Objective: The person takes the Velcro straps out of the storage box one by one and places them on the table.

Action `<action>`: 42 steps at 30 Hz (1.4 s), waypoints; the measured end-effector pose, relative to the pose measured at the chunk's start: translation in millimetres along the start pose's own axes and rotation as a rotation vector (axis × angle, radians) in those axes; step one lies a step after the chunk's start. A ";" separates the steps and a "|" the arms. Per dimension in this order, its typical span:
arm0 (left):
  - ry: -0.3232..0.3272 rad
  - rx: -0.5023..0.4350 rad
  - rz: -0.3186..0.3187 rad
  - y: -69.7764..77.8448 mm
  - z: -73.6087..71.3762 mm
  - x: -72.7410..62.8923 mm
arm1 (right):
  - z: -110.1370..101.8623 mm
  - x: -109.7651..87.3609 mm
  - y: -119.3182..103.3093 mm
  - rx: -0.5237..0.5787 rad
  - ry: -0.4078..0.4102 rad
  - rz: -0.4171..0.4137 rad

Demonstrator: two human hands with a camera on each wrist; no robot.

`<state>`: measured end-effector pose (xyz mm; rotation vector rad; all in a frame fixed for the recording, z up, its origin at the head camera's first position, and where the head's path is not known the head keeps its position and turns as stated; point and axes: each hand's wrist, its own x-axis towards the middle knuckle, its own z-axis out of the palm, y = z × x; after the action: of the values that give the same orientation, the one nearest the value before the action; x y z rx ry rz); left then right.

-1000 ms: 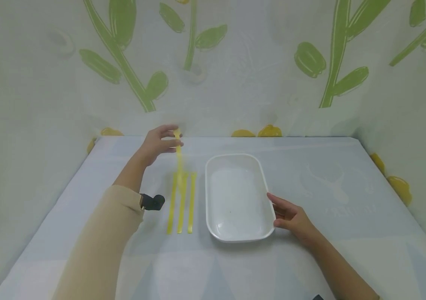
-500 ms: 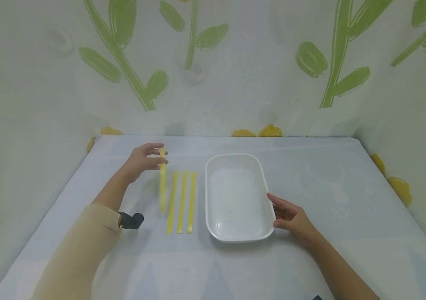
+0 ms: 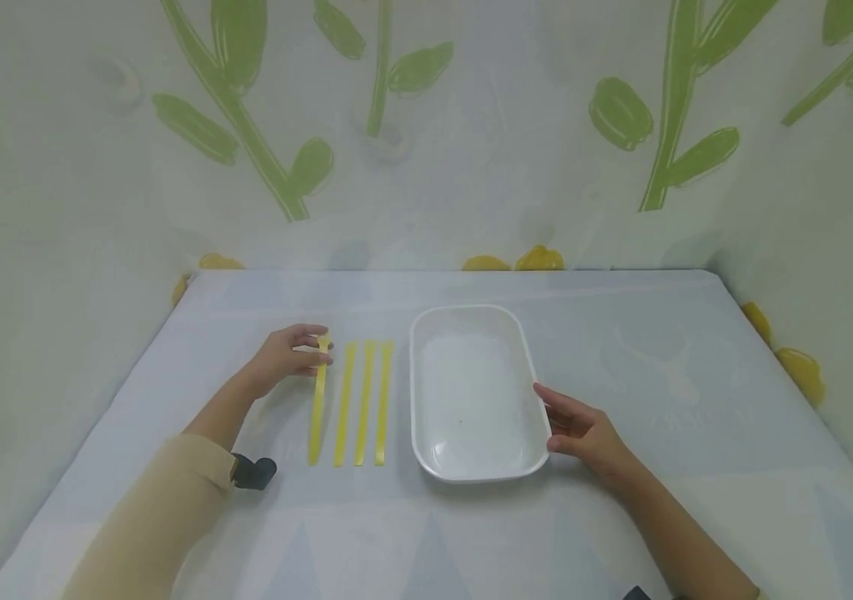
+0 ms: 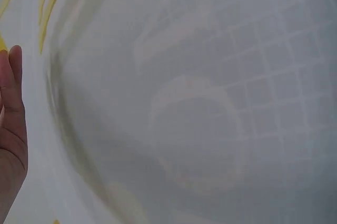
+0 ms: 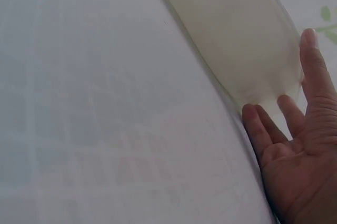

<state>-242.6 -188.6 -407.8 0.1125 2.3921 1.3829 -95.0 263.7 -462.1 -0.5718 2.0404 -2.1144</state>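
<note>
My left hand (image 3: 287, 354) pinches the top of a slim yellow strip (image 3: 318, 408) with a wider, notched-looking end; its kind is unclear. The strip's lower end lies at or just above the table, left of three similar yellow strips (image 3: 362, 408) set in a row. Only the edge of that hand (image 4: 13, 129) shows in the left wrist view, a bit of yellow at its fingertips. A white rectangular tray (image 3: 474, 475) stands right of the row. My right hand (image 3: 587, 433) touches its right side with fingertips and thumb; in the right wrist view this hand (image 5: 300, 161) has mostly extended fingers against the tray's wall (image 5: 242, 39).
The table (image 3: 621, 517) has a pale patterned cover. Behind and beside it hangs a light backdrop (image 3: 501, 150) with green leaves and yellow flowers. A dark wrist device (image 3: 253, 472) sits on the left sleeve.
My left hand has brought its yellow strip leftward from over the row, then down and toward me, to the row's left side. My right hand and the tray have stayed put.
</note>
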 end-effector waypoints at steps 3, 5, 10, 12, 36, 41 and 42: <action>-0.008 -0.022 0.027 -4.8 3.1 -0.1 | 0.3 0.3 0.7 0.011 -0.008 -0.010; -0.020 -0.047 0.060 -7.0 4.9 0.2 | 0.6 0.5 1.0 0.008 -0.009 -0.019; -0.026 -0.050 0.106 -9.9 11.3 2.9 | 0.6 0.4 1.2 0.017 -0.014 -0.032; -0.013 -0.002 0.104 -9.8 13.9 4.9 | 0.3 0.0 1.1 0.016 -0.011 -0.023; 0.085 0.380 0.113 -11.2 13.1 11.9 | 2.4 -0.2 -0.2 -0.026 0.003 -0.009; 0.085 0.373 0.099 -11.1 13.6 14.1 | 1.4 -0.2 -0.3 -0.015 -0.002 -0.024; 0.081 0.369 0.103 -11.2 13.4 14.4 | 1.1 -0.3 -0.3 -0.007 -0.003 -0.027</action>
<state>-249.8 -179.7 -427.3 0.2842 2.7203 0.9875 -94.3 262.8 -461.9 -0.6059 2.0506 -2.1206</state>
